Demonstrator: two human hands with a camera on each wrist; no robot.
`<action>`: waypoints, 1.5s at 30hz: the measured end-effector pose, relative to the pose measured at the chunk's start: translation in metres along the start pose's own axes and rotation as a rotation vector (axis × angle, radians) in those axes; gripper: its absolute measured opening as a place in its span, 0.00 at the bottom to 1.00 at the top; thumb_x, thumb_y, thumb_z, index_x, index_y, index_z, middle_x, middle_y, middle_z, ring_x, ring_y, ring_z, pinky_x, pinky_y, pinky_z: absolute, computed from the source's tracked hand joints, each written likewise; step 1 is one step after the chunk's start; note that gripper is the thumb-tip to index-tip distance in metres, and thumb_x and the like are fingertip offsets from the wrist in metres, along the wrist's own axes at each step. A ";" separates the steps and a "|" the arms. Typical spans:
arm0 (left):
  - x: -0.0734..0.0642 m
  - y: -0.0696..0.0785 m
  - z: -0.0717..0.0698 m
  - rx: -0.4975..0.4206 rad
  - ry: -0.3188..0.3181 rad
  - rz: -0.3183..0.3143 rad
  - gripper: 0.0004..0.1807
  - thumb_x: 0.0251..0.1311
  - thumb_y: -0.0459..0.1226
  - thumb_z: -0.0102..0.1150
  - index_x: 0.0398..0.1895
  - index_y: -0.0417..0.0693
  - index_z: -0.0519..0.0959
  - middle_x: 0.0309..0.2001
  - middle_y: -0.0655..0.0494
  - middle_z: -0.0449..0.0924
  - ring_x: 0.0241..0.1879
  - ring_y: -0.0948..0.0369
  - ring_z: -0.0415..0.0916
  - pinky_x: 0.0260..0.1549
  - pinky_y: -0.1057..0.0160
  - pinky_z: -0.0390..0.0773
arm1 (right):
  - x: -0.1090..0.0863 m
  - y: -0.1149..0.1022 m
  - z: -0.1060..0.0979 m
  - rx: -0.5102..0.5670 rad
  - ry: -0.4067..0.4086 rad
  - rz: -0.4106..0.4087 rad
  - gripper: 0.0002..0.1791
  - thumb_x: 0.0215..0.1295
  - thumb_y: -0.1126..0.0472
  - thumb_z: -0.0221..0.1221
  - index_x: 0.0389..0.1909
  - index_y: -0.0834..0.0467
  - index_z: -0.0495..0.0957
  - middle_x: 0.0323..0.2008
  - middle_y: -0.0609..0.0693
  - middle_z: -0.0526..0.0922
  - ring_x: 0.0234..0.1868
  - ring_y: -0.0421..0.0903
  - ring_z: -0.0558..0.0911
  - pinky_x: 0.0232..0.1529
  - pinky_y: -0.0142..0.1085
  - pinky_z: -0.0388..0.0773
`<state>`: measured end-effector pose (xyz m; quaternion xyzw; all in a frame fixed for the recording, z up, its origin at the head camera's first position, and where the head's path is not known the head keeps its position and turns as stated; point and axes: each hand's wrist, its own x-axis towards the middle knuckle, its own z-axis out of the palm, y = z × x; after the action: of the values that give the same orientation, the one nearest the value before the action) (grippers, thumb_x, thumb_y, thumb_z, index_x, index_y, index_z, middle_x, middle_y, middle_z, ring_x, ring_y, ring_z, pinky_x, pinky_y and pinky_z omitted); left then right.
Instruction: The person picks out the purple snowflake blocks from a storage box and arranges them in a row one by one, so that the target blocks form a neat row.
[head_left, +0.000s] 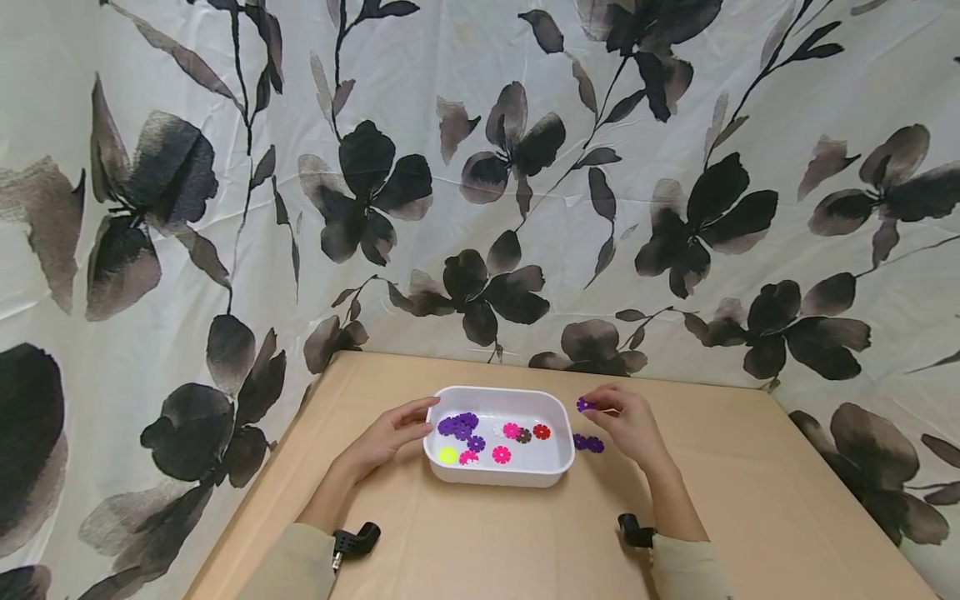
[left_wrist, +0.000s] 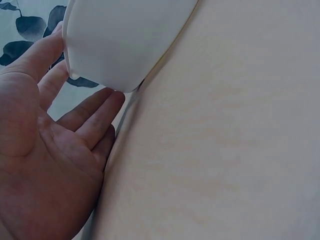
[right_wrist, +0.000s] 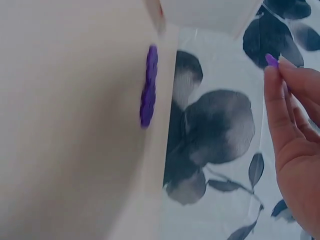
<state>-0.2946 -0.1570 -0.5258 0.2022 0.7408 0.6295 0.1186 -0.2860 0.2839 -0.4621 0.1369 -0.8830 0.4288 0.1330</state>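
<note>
A white plastic tub (head_left: 495, 477) stands on the table with several flower-shaped notched discs inside: a cluster of purple discs (head_left: 457, 425) at the left, plus pink, red, brown and yellow ones. My left hand (head_left: 392, 433) rests its fairly straight fingers against the tub's left end, at the rim and side; the left wrist view shows the palm facing the tub (left_wrist: 120, 45). Between thumb and forefinger my right hand (head_left: 624, 421) pinches a purple flower-shaped disc (head_left: 583, 404), raised off the table beside the tub's right end. The same disc (right_wrist: 271, 60) shows at the fingertips in the right wrist view.
Beside the tub's right end, purple discs (head_left: 588, 443) lie on the tan table (head_left: 495, 542), below my right hand. A floral cloth (head_left: 480, 208) hangs behind the table's far edge. Black wrist cameras (head_left: 358, 540) sit at both sleeves.
</note>
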 end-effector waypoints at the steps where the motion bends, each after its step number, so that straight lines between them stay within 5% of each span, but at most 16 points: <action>1: 0.000 0.000 0.000 -0.001 0.001 -0.001 0.32 0.74 0.43 0.62 0.78 0.55 0.67 0.77 0.46 0.67 0.76 0.47 0.65 0.71 0.63 0.71 | -0.001 0.003 -0.002 -0.012 -0.009 0.002 0.09 0.65 0.68 0.69 0.45 0.57 0.89 0.47 0.53 0.85 0.46 0.49 0.85 0.46 0.24 0.82; 13: -0.001 -0.001 0.000 0.018 0.019 -0.004 0.32 0.73 0.43 0.62 0.78 0.53 0.67 0.76 0.45 0.68 0.75 0.47 0.66 0.68 0.68 0.71 | -0.010 0.044 -0.025 -0.094 -0.086 0.059 0.09 0.63 0.72 0.68 0.44 0.63 0.89 0.43 0.57 0.86 0.44 0.51 0.86 0.43 0.25 0.81; 19: -0.001 -0.003 0.000 0.021 0.013 0.034 0.32 0.75 0.41 0.60 0.79 0.47 0.66 0.75 0.38 0.68 0.74 0.42 0.66 0.63 0.75 0.71 | -0.015 0.053 -0.030 -0.091 -0.166 0.173 0.10 0.64 0.72 0.66 0.45 0.61 0.89 0.44 0.56 0.88 0.44 0.49 0.83 0.44 0.29 0.80; 28: -0.001 0.000 0.001 0.022 0.036 -0.004 0.31 0.73 0.44 0.63 0.77 0.56 0.69 0.74 0.44 0.70 0.74 0.47 0.68 0.63 0.73 0.72 | -0.019 0.061 -0.028 -0.079 -0.254 0.262 0.10 0.64 0.69 0.69 0.45 0.60 0.88 0.42 0.53 0.88 0.42 0.49 0.80 0.44 0.36 0.80; 34: -0.001 0.002 0.001 0.031 0.036 -0.009 0.32 0.73 0.44 0.63 0.77 0.56 0.69 0.74 0.45 0.70 0.74 0.48 0.68 0.70 0.62 0.71 | -0.019 0.063 -0.025 -0.067 -0.253 0.290 0.10 0.63 0.70 0.69 0.45 0.60 0.88 0.42 0.54 0.88 0.39 0.48 0.80 0.38 0.33 0.82; 45: 0.000 0.002 0.000 0.013 0.020 0.009 0.33 0.73 0.43 0.62 0.78 0.50 0.67 0.75 0.41 0.69 0.74 0.45 0.67 0.64 0.72 0.72 | -0.021 0.066 -0.025 -0.089 -0.244 0.283 0.12 0.63 0.71 0.69 0.47 0.62 0.86 0.43 0.55 0.87 0.39 0.49 0.79 0.35 0.33 0.80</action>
<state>-0.2946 -0.1566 -0.5234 0.1999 0.7452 0.6271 0.1071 -0.2875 0.3454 -0.5024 0.0563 -0.9212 0.3838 -0.0305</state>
